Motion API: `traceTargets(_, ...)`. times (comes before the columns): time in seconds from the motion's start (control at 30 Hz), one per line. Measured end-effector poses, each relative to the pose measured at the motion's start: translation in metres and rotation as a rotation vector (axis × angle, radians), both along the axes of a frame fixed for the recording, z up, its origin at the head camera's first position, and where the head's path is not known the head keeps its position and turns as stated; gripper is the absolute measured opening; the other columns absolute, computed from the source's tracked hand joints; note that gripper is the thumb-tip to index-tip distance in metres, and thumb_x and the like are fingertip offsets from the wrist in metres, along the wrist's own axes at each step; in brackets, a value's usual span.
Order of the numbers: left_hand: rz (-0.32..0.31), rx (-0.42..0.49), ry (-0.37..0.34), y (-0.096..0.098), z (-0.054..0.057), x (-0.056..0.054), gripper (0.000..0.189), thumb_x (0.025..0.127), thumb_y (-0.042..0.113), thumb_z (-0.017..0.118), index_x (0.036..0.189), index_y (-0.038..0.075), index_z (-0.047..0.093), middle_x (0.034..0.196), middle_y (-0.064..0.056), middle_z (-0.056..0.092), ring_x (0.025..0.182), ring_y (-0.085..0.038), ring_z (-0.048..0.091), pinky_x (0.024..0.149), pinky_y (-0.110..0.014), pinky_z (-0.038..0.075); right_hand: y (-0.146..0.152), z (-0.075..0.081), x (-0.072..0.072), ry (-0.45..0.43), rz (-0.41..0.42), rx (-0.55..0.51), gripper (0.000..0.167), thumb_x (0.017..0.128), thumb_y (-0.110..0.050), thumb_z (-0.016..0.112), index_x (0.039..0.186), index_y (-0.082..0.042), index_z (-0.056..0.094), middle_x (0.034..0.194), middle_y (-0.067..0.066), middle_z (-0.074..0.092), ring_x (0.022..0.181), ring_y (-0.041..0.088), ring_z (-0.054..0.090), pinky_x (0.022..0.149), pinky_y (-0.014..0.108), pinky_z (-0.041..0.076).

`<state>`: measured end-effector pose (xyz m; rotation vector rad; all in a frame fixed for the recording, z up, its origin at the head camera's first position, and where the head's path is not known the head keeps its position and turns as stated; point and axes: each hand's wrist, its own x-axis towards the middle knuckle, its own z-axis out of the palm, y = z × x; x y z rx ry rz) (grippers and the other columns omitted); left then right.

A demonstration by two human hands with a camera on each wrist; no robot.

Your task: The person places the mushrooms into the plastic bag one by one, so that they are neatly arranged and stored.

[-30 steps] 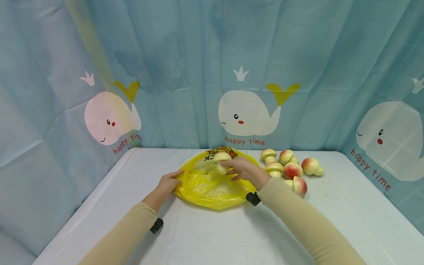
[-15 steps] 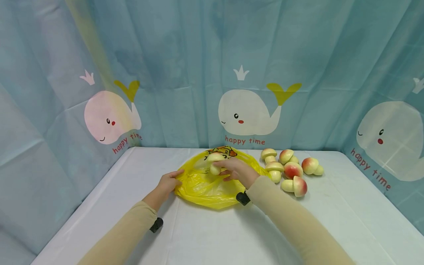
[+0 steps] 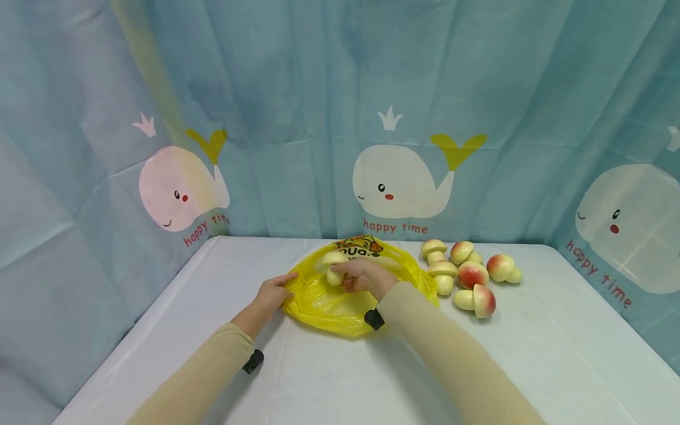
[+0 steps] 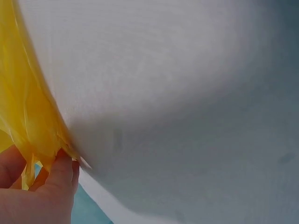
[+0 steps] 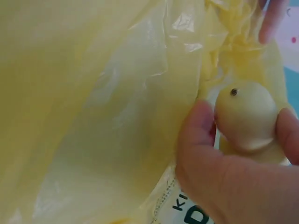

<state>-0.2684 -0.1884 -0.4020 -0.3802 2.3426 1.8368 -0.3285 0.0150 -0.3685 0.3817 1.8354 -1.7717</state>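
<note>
Mushroom [image 3: 333,260] has shifted left across yellow bag [image 3: 332,307].

The head view looks forward and down from farther back; 2 close wrist views share its yellow bag [image 3: 340,321].

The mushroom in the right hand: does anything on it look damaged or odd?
One small thing: in the right wrist view, the pale mushroom held by the right hand has a dark spot on its rounded end, odd against the otherwise plain surface. I cannot tell whether it is damage.
</note>
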Motion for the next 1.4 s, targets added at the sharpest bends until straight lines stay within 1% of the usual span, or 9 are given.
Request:
traceTargets(0.17,-0.005,-0.008,0.012,0.0,-0.001,0.002,0.057,0.088,-0.014,0.047,0.143,0.002,0.047,0.154,-0.024,0.028,0.134,-0.036,0.035,0.1,-0.04,0.039,-0.005,0.0,-0.002,-0.059,0.004,0.065,0.04,0.088,-0.024,0.072,0.111,-0.002,0.047,0.09,0.012,0.051,0.076,0.021,0.05,0.074,0.031,0.045)
traceTargets(0.33,-0.015,-0.017,0.025,0.001,0.001,0.004,0.058,0.087,-0.015,0.045,0.143,0.0,0.047,0.153,-0.025,0.027,0.138,-0.039,0.03,0.106,-0.044,0.036,-0.008,-0.003,-0.001,-0.066,0.012,0.117,0.041,0.088,-0.03,0.072,0.11,-0.004,0.047,0.089,0.012,0.053,0.081,0.022,0.051,0.079,0.035,0.044)
traceTargets(0.47,-0.009,-0.027,0.027,0.004,0.0,0.003,0.057,0.087,-0.016,0.046,0.142,0.0,0.048,0.153,-0.025,0.028,0.139,-0.039,0.028,0.109,-0.046,0.034,-0.008,-0.007,0.0,-0.07,-0.055,0.14,0.047,0.085,-0.028,0.076,0.114,-0.003,0.049,0.092,0.013,0.053,0.086,0.024,0.052,0.085,0.036,0.048)
traceTargets(0.6,-0.008,-0.044,0.025,0.005,-0.001,0.002,0.058,0.086,-0.015,0.047,0.141,0.001,0.049,0.153,-0.024,0.029,0.139,-0.038,0.027,0.109,-0.046,0.033,-0.007,-0.008,0.002,-0.046,-0.108,0.181,0.046,0.08,-0.028,0.081,0.108,-0.003,0.053,0.093,0.012,0.056,0.086,0.024,0.054,0.084,0.035,0.05)
traceTargets(0.87,-0.019,-0.055,0.02,0.002,0.002,0.003,0.057,0.088,-0.015,0.046,0.142,0.001,0.048,0.154,-0.025,0.026,0.14,-0.04,0.025,0.11,-0.047,0.032,-0.007,-0.005,0.013,0.071,-0.003,0.246,0.041,0.08,-0.038,0.079,0.098,-0.007,0.06,0.081,0.007,0.054,0.072,0.019,0.05,0.069,0.03,0.043)
traceTargets(1.0,-0.015,-0.057,0.01,0.002,0.004,0.004,0.058,0.087,-0.015,0.046,0.142,0.001,0.048,0.154,-0.025,0.026,0.139,-0.039,0.028,0.109,-0.047,0.034,-0.007,-0.007,0.015,0.091,-0.01,0.239,0.043,0.078,-0.039,0.08,0.098,-0.005,0.063,0.079,0.007,0.054,0.07,0.02,0.049,0.066,0.03,0.042)
traceTargets(1.2,-0.012,-0.053,0.002,0.002,0.004,0.002,0.058,0.087,-0.015,0.046,0.142,0.002,0.048,0.154,-0.024,0.027,0.138,-0.038,0.029,0.108,-0.046,0.034,-0.005,-0.009,0.009,0.012,-0.07,0.172,0.052,0.074,-0.035,0.085,0.105,-0.004,0.058,0.099,0.013,0.06,0.086,0.025,0.053,0.079,0.033,0.046)
traceTargets(1.3,-0.004,-0.055,-0.007,0.002,0.002,0.001,0.058,0.087,-0.015,0.046,0.142,0.002,0.048,0.153,-0.024,0.027,0.138,-0.038,0.03,0.108,-0.046,0.035,-0.002,-0.011,0.006,-0.006,-0.057,0.147,0.053,0.075,-0.033,0.084,0.108,-0.003,0.056,0.099,0.014,0.059,0.089,0.025,0.053,0.081,0.033,0.046)
traceTargets(1.4,0.001,-0.057,-0.011,0.003,0.0,0.001,0.058,0.087,-0.014,0.046,0.142,0.002,0.049,0.153,-0.024,0.028,0.137,-0.037,0.03,0.109,-0.046,0.034,0.001,-0.015,0.003,0.006,0.001,0.125,0.053,0.08,-0.032,0.081,0.115,-0.003,0.054,0.096,0.013,0.057,0.088,0.024,0.051,0.081,0.033,0.046)
